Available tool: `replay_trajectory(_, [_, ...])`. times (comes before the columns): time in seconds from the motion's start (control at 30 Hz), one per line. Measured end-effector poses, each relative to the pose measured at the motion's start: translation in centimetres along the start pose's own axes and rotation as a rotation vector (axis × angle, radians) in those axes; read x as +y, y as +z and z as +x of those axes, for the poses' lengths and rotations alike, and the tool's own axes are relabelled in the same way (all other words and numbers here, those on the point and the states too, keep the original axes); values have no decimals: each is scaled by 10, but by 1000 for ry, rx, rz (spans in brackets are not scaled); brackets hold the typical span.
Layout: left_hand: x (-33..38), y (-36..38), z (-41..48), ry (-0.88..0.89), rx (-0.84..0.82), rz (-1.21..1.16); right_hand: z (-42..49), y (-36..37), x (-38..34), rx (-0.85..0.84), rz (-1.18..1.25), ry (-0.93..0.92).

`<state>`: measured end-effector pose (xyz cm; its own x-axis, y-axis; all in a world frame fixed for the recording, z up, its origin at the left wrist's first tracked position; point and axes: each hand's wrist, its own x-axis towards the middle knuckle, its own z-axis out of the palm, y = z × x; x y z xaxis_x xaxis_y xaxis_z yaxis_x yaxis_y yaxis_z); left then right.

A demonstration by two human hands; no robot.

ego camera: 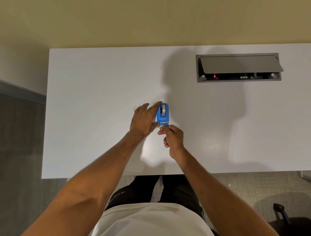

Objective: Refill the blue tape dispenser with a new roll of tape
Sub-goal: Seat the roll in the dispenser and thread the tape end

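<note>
White desk (96, 89), wall edge at the far side. Grey cable hatch (238, 67) set into the desk far right, flap propped open, small red light inside. Person stands at the near edge: white shirt, dark trousers, both forearms bare.

Blue dispenser (163, 116) sits upright mid-desk, cutter end pointing toward the person. Roll (162, 110) is seated in it, pale band visible through the top slot.

Left hand (143, 119): mostly open, fingers stretched along the dispenser's left side, index tip at its far end, thumb tucked against the near-left corner. Bracing it, not wrapped around.

Right hand (173, 138): closed into a pinch, thumb and forefinger together just below the cutter end, other fingers curled in. Looks like it's pinching the tape end, but the strip is too thin and clear to confirm.

Faint clear ring (136, 107) on the desk just past the left hand's fingers; can't tell what it is.
</note>
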<state>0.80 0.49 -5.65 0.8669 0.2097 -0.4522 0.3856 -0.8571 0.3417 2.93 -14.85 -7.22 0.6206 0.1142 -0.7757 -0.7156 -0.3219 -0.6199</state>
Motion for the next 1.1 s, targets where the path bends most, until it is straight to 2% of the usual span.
replay_trajectory(0.43, [2, -2, -4, 4, -15, -89, 3, 3, -10, -12, -17, 51])
replay_trajectory(0.7, [10, -9, -8, -11, -20, -149, -1, -6, -21, -137, -17, 127])
replay_trajectory(1.1, [17, -7, -29, -71, 39, -145, -2, -23, -33, -231, -180, 189])
